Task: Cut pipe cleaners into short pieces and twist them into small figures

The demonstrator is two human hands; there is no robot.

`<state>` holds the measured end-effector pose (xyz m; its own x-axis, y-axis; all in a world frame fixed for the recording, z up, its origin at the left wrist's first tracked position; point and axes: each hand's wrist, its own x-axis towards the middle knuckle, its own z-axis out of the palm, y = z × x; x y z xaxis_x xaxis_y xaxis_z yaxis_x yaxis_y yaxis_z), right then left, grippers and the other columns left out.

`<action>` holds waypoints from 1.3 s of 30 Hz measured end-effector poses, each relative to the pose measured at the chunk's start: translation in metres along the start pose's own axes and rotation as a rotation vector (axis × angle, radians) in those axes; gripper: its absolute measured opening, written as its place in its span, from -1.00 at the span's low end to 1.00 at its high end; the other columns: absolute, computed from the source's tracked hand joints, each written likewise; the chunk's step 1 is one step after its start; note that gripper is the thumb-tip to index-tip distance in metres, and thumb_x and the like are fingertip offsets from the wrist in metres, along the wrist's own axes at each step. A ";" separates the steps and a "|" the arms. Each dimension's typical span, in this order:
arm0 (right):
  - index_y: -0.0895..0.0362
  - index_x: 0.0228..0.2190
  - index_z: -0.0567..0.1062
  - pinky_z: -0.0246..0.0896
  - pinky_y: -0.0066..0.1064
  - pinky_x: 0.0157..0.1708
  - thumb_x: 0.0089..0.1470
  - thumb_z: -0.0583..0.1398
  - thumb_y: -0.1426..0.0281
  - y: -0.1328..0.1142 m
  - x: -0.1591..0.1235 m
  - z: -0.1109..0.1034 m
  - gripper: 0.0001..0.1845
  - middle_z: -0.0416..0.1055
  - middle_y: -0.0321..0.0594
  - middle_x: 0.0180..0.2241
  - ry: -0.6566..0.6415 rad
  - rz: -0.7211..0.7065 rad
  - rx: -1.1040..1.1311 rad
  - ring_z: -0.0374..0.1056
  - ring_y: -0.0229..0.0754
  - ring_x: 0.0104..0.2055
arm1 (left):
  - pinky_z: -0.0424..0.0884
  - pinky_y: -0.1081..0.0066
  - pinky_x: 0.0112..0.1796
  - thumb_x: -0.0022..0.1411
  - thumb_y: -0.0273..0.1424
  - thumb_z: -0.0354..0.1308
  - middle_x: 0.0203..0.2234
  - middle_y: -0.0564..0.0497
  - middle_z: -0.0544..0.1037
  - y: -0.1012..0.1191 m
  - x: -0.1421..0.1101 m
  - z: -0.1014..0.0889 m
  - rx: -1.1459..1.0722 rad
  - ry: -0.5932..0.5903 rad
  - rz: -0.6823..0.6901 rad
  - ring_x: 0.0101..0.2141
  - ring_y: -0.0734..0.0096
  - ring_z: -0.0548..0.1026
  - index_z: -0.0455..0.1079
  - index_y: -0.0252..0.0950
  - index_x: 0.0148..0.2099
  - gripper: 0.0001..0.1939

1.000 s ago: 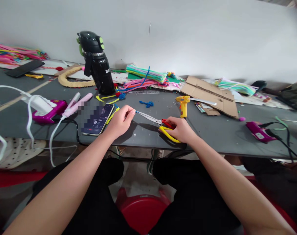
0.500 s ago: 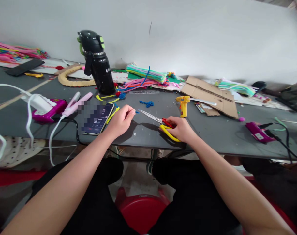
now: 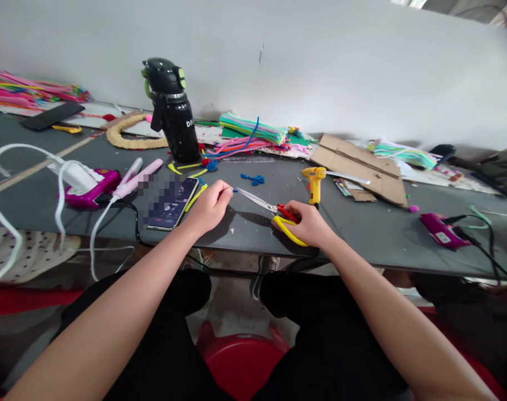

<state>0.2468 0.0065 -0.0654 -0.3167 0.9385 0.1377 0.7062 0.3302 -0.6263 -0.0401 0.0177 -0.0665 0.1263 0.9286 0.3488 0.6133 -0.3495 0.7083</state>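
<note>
My left hand (image 3: 213,205) is closed in a pinch on a short blue pipe cleaner (image 3: 235,190), and only its small tip shows past the fingers. My right hand (image 3: 309,221) grips scissors (image 3: 257,200) with red and yellow handles. The scissor blades point left, and their tips meet the blue end at my left fingertips. Beyond the blades, several blue pipe cleaner pieces (image 3: 253,179) lie bunched on the table. A smartphone (image 3: 173,203) and yellow pipe cleaner pieces (image 3: 196,197) lie left of my left hand.
A yellow glue gun (image 3: 315,184) stands beyond my right hand, before flattened cardboard (image 3: 362,167). At the back are a black bottle (image 3: 178,120) and pipe cleaner bundles (image 3: 253,129). Purple power strips (image 3: 97,189) with cords sit at both sides, a pink styling iron (image 3: 137,179) at left.
The scissor tips have come up to the blue pipe cleaner end, and the blades look closer together. The whole view has shifted slightly.
</note>
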 end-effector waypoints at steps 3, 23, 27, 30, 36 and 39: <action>0.11 -0.41 0.41 -0.01 -0.42 -0.50 -0.02 0.31 0.10 0.001 0.001 0.000 -0.65 0.25 -0.37 -0.56 0.010 -0.019 -0.013 0.06 -0.30 -0.51 | 0.19 0.38 -0.38 0.43 -0.17 -0.07 -0.53 0.11 0.35 0.002 0.000 0.000 0.002 -0.012 0.002 -0.47 0.40 0.33 0.26 -0.23 -0.28 -0.72; 0.12 -0.45 0.41 -0.04 -0.42 -0.47 -0.01 0.31 0.15 0.000 0.004 -0.004 -0.69 0.23 -0.38 -0.55 -0.032 -0.031 -0.045 0.03 -0.30 -0.48 | 0.19 0.39 -0.39 0.41 -0.15 -0.06 -0.51 0.10 0.36 0.006 -0.001 -0.004 -0.050 -0.034 -0.034 -0.47 0.41 0.32 0.26 -0.23 -0.30 -0.70; 0.12 -0.45 0.40 -0.05 -0.41 -0.46 0.00 0.31 0.07 0.003 0.004 -0.003 -0.62 0.24 -0.36 -0.54 -0.031 -0.041 -0.059 0.05 -0.28 -0.47 | 0.20 0.39 -0.39 0.41 -0.15 -0.05 -0.50 0.09 0.37 0.005 -0.001 -0.004 -0.047 -0.039 -0.033 -0.47 0.39 0.33 0.28 -0.23 -0.29 -0.70; 0.11 -0.45 0.40 -0.04 -0.40 -0.47 0.00 0.30 0.00 0.002 0.003 -0.003 -0.57 0.26 -0.34 -0.54 -0.025 -0.031 -0.051 0.06 -0.28 -0.48 | 0.20 0.39 -0.41 0.40 -0.14 -0.05 -0.50 0.07 0.37 0.004 0.000 -0.004 -0.054 -0.041 -0.032 -0.48 0.38 0.32 0.28 -0.22 -0.28 -0.70; 0.11 -0.45 0.38 -0.03 -0.42 -0.50 -0.07 0.34 -0.02 -0.003 0.001 -0.004 -0.53 0.23 -0.36 -0.57 -0.019 0.000 0.026 0.05 -0.29 -0.50 | 0.21 0.39 -0.40 0.39 -0.17 -0.04 -0.50 0.08 0.37 0.004 0.000 -0.004 -0.068 -0.033 -0.025 -0.47 0.40 0.31 0.28 -0.23 -0.29 -0.72; 0.11 -0.45 0.39 -0.03 -0.42 -0.50 -0.06 0.33 -0.01 -0.003 0.001 -0.004 -0.55 0.24 -0.37 -0.56 -0.029 -0.004 0.020 0.05 -0.29 -0.50 | 0.20 0.39 -0.41 0.39 -0.18 -0.03 -0.50 0.08 0.37 0.003 0.000 -0.004 -0.078 -0.035 -0.022 -0.48 0.40 0.30 0.30 -0.23 -0.29 -0.73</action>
<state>0.2474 0.0065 -0.0600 -0.3376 0.9338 0.1183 0.6923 0.3315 -0.6410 -0.0409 0.0156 -0.0619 0.1417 0.9396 0.3116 0.5537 -0.3362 0.7619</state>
